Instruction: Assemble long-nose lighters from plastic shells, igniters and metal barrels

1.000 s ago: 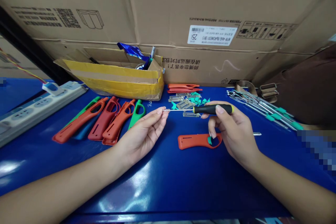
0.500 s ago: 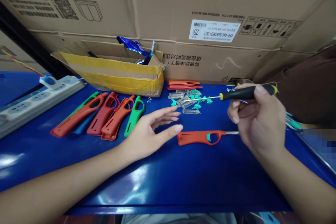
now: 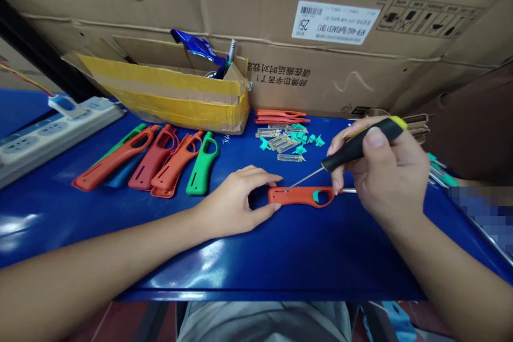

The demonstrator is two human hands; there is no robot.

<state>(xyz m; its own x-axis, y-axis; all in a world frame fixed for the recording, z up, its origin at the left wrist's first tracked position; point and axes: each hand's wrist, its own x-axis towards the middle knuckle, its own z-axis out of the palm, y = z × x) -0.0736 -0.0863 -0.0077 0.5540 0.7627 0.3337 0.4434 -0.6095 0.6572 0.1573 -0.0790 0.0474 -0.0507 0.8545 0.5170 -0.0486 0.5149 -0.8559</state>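
Observation:
An orange gas lighter (image 3: 296,196) with a teal trigger and a metal tube lies flat on the blue table. My left hand (image 3: 236,200) curves around its butt end, fingers apart. The thumb tip is at its lower edge and the index fingertip is a little beyond the upper edge. In my right hand (image 3: 390,176) is a black and yellow screwdriver (image 3: 355,144), slanting down to the left. Its tip appears to be at the lighter's slot, though contact is hard to judge. My right fingers hide part of the metal tube.
Several coloured lighter shells (image 3: 164,163) lie at left beside a power strip (image 3: 52,131). Behind are a taped open carton (image 3: 172,91), clear fuel tanks (image 3: 282,141), teal triggers (image 3: 300,141) and orange shell pieces (image 3: 280,116). A large cardboard box (image 3: 276,10) stands at the back.
My right hand has lowered the screwdriver and tilted it, bringing its tip to the lighter. My left hand has moved around the lighter's butt end. The camera view has shifted slightly.

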